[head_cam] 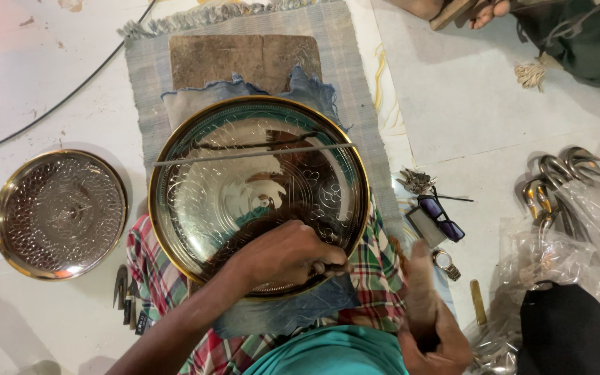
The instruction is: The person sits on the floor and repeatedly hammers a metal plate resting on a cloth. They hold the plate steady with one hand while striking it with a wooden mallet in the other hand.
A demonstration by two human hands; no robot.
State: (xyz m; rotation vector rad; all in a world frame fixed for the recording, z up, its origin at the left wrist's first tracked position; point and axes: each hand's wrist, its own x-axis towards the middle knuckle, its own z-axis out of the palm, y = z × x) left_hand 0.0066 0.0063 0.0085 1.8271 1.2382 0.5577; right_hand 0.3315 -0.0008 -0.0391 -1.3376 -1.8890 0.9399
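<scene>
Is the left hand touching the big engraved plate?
Touching. The head view shows the left hand resting on the large engraved plate near its lower rim, gripping a small tool.

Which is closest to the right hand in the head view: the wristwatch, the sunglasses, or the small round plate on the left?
From the right hand:
1. Wristwatch, just above it.
2. Sunglasses, higher up, beyond the watch.
3. Small round plate, far left across the big tray.

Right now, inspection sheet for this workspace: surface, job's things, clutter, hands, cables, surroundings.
Surface: pale floor, striped mat, wooden board.
Job's things: large engraved plate on blue cloth; thin rod across it.
Clutter: second plate, small tools, sunglasses, watch, metal hooks, plastic bags.
Hands: left hand grips a small tool at the plate's rim; right hand holds a blurred handle.
Cables: black cable.
Surroundings: another person's foot.
</scene>
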